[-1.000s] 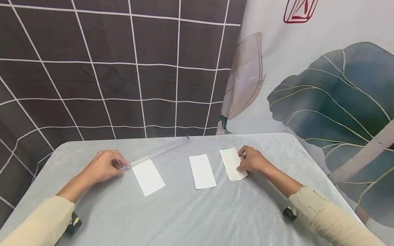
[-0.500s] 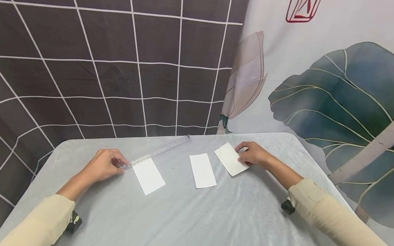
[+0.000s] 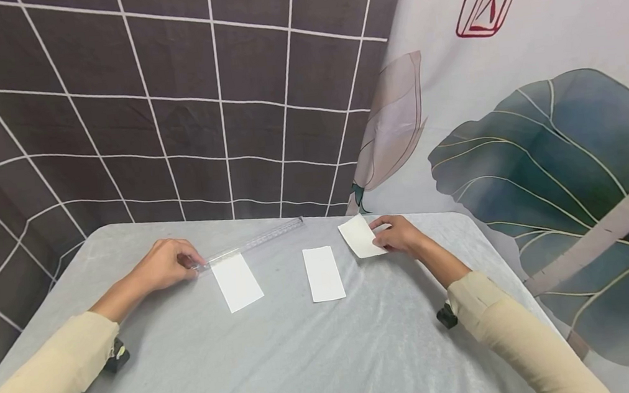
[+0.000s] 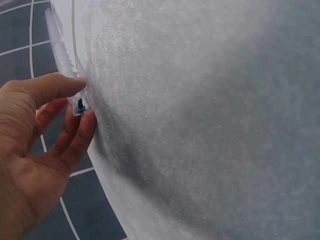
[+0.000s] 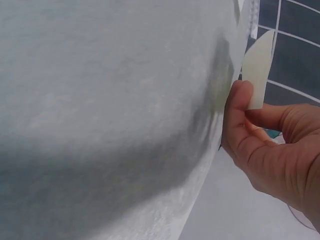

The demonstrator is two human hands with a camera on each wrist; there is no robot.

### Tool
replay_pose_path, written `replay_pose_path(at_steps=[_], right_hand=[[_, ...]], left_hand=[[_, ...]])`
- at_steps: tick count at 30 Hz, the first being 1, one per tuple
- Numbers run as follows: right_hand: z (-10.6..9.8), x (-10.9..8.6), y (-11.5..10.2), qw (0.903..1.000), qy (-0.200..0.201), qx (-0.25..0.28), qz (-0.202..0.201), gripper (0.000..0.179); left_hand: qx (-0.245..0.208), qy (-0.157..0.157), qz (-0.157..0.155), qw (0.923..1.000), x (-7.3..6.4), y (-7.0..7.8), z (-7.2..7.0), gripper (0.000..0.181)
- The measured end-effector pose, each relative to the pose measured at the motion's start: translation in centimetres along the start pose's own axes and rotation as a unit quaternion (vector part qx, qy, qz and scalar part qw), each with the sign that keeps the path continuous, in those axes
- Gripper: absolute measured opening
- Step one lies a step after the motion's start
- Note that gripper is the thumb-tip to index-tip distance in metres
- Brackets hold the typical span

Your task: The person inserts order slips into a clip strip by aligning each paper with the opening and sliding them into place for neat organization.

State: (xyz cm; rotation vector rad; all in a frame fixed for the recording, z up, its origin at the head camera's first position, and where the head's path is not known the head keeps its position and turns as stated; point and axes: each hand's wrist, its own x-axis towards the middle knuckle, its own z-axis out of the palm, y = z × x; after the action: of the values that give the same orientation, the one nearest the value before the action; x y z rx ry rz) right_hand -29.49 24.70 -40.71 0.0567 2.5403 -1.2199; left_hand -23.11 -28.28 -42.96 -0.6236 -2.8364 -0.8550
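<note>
At the left, my left hand (image 3: pixel 170 264) pinches the near end of a clear plastic ruler (image 3: pixel 256 239), which slants away to the right across the table. The left wrist view shows thumb and fingertips on the ruler's end (image 4: pixel 79 106). A white paper card (image 3: pixel 238 282) lies against the ruler, its top edge at the ruler. Another white card (image 3: pixel 324 274) lies flat in the middle. On the right, my right hand (image 3: pixel 399 236) pinches an off-white paper card (image 3: pixel 360 236) by its right edge. That card is raised off the cloth and slightly bent, as the right wrist view confirms.
A light grey cloth covers the table (image 3: pixel 284 361). Behind it hangs a dark curtain (image 3: pixel 185 126) with white grid lines. To the right is a white curtain (image 3: pixel 443 60) with a large leaf print.
My right hand has lifted the off-white card from the table, turned it, and moved it away from me toward the back edge. The left hand, ruler and other two cards stay put.
</note>
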Motion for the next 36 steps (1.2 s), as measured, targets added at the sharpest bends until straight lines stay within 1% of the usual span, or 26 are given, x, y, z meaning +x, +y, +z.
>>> replay_pose_path(at_steps=[11, 22, 29, 36], right_hand=[[1.3, 1.6, -1.9, 0.9993, -0.020, 0.030, -0.006, 0.051], [3.4, 3.3, -3.0, 0.9992, -0.010, 0.032, -0.020, 0.047], [4.1, 3.7, -3.5, 0.9984, -0.010, 0.050, -0.025, 0.045], [5.2, 4.0, -3.9, 0.9979, -0.015, 0.054, -0.031, 0.043]], left_hand=[[-0.001, -0.002, -0.007, 1.0000, -0.1, -0.1, 0.0, 0.022], [-0.005, -0.003, -0.012, 0.9999, -0.1, 0.0, 0.0, 0.022], [-0.009, -0.002, -0.008, 0.9999, 0.0, 0.0, 0.1, 0.022], [-0.005, -0.001, -0.003, 1.0000, -0.1, 0.0, -0.1, 0.022]])
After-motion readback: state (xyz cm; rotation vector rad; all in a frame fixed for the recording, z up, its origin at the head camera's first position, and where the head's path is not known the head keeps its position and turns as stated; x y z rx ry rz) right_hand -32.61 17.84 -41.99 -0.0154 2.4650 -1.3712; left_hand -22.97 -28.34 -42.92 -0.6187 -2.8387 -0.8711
